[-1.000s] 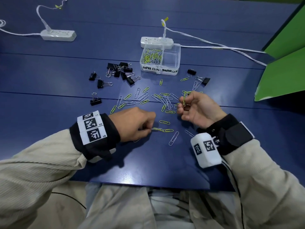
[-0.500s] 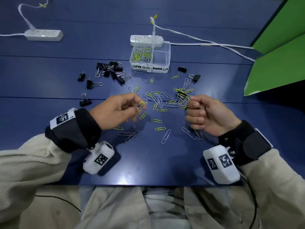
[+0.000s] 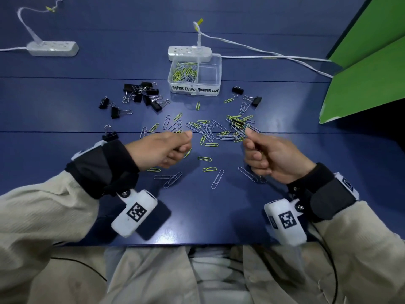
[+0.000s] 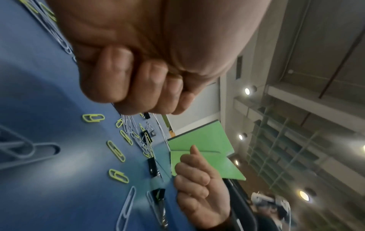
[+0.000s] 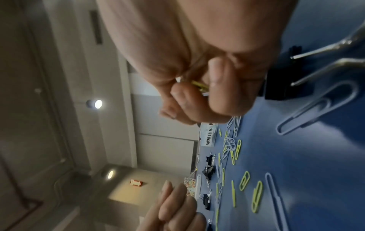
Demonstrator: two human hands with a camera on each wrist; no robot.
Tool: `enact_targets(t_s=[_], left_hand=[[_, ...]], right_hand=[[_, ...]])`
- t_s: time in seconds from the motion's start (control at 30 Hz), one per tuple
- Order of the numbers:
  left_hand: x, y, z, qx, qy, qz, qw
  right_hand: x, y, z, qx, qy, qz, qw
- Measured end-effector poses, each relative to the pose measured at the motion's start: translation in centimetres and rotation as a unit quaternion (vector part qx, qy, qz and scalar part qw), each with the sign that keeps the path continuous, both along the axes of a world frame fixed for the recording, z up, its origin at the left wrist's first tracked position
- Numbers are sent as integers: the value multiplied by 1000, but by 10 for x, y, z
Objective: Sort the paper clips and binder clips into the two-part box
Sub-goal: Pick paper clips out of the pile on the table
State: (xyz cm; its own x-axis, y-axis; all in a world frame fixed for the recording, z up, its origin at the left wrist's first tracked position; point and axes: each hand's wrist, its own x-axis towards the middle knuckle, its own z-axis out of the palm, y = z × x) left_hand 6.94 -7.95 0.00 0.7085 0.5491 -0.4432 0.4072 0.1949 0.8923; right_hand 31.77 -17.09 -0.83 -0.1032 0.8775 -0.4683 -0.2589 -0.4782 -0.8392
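Note:
Yellow and silver paper clips (image 3: 206, 130) lie scattered mid-table. The clear two-part box (image 3: 215, 62) stands behind them. Its left part (image 3: 185, 71) holds paper clips and its right part (image 3: 209, 73) looks empty. Black binder clips (image 3: 142, 95) cluster left of the box, with two more (image 3: 237, 90) to its right. My left hand (image 3: 184, 145) is curled into a fist just above the clips, and what it holds is hidden (image 4: 134, 87). My right hand (image 3: 254, 148) is also curled, gripping paper clips. A yellow one (image 5: 199, 86) shows between its fingers (image 5: 183, 96).
Two white power strips (image 3: 52, 48) (image 3: 189, 52) with cables (image 3: 274, 55) lie at the back. A green board (image 3: 368, 69) stands at the right. One binder clip (image 3: 109, 135) sits by my left wrist, another (image 3: 237, 123) lies in the clip pile. The table edge (image 3: 197, 244) is near my body.
My left hand lifted off the table with clips and curled into a fist nearer the pile. My right hand turned and closed its fingers around its clips.

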Motion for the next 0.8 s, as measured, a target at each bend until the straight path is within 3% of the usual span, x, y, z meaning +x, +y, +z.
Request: enact_targets(t_s=[0.07,0.1,0.13,0.2,0.23,0.27,0.37,0.43,0.53,0.63,0.8], left_hand=[[4,-4,0,101,27,-37,994],[6,-4,-1,210,64,-71,973],[8,-4,-1,326,110,-112,932],[16,-4,-1,480,193,-173,838],[22,-5,-1,512,222,-187,809],[28,-8,0,530,247,-195,787],[43,-15,0,572,283,-201,744],[49,-18,-2,587,291,-206,726],[54,-20,-2,587,297,-208,724],[56,-19,-3,581,292,-220,727],[50,-18,-14,511,300,-244,767]], right_hand=[[-3,-5,0,21,-72,26,997],[-4,-7,0,36,-143,46,988],[-6,-10,2,57,-245,69,965],[-6,-15,5,109,-464,98,873],[-5,-17,7,120,-540,108,826],[-5,-18,9,118,-589,116,791],[-9,-17,10,95,-667,122,729],[-12,-15,10,81,-698,127,700],[-17,-13,10,73,-715,161,676],[-18,-11,12,78,-714,181,671],[-20,-7,13,68,-686,232,686]])
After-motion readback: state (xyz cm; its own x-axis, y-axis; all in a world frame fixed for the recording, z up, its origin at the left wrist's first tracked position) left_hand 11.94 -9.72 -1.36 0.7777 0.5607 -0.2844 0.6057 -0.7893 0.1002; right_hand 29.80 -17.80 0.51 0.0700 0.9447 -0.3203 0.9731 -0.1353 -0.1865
